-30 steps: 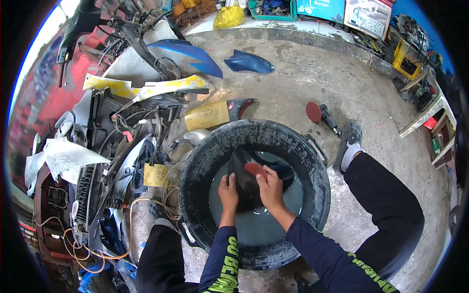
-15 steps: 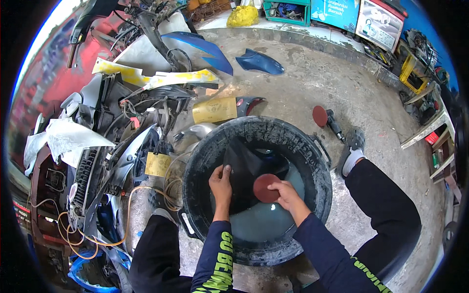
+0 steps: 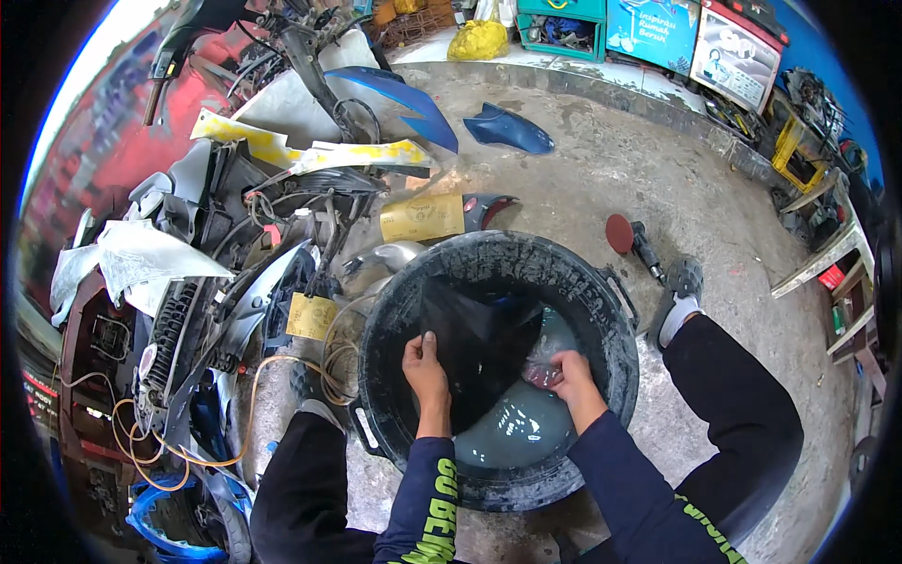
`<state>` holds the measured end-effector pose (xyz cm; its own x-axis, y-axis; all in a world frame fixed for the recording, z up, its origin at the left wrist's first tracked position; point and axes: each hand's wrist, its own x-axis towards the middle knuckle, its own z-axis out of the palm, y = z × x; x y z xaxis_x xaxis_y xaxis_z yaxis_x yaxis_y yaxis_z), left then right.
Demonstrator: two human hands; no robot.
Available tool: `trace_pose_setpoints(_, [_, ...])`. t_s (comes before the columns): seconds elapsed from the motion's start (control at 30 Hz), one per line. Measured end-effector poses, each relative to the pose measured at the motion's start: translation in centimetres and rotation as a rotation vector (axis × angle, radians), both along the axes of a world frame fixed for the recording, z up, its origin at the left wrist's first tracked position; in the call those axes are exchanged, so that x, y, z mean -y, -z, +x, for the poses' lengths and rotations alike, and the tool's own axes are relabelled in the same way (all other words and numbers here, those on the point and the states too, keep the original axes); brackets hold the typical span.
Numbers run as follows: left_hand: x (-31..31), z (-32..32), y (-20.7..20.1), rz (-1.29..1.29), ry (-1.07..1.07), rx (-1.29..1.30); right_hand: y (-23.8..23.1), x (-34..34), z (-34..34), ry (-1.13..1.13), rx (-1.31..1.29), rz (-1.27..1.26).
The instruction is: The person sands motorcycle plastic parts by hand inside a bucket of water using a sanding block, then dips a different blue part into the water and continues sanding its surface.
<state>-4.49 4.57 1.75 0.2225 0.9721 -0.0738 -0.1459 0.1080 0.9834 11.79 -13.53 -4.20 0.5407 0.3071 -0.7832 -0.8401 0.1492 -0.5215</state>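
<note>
A large black tub [image 3: 615,324] with cloudy grey water [image 3: 521,428] stands between my legs. Inside it a dark plastic panel [image 3: 479,348] leans, its lower part near the water. My left hand [image 3: 426,376] grips the panel's left edge, thumb on the near face. At the water's surface, right of the panel, my right hand [image 3: 571,378] pinches a round red sanding disc [image 3: 542,374]. The disc looks partly under water, so its outline is blurred.
A power sander [image 3: 644,249] with a red disc lies right of the tub, near my right shoe [image 3: 684,282]. Motorcycle parts and white panels [image 3: 155,258] crowd the left, with an orange hose [image 3: 246,414]. Behind the tub are sandpaper [image 3: 423,218] and a blue panel [image 3: 507,129].
My right hand has moved the sanding disc off the panel, slightly right, and dipped it into the water. The panel has shifted a little left and tilted, with my left hand still on it.
</note>
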Motion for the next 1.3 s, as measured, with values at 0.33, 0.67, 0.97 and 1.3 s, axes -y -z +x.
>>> trace_pose_setpoints(0.33, [0.1,1.7,-5.4,0.079,0.677,-0.319,-14.8,-7.9,-1.6,-0.516,1.026,-0.102])
trace_pose_setpoints(0.67, [1.8,1.2,-10.1,-0.087,0.621,-0.038,-18.7,-7.3,-4.2,-0.594,1.407,0.017])
trace_pose_setpoints(0.97, [2.8,-1.1,-16.6,-0.018,0.529,-0.022,-22.5,-6.8,-5.9,-0.636,1.582,0.41])
trace_pose_setpoints(1.3, [4.2,0.7,-11.2,0.023,0.376,0.016,-19.5,-6.2,-6.5,-0.67,1.605,0.32])
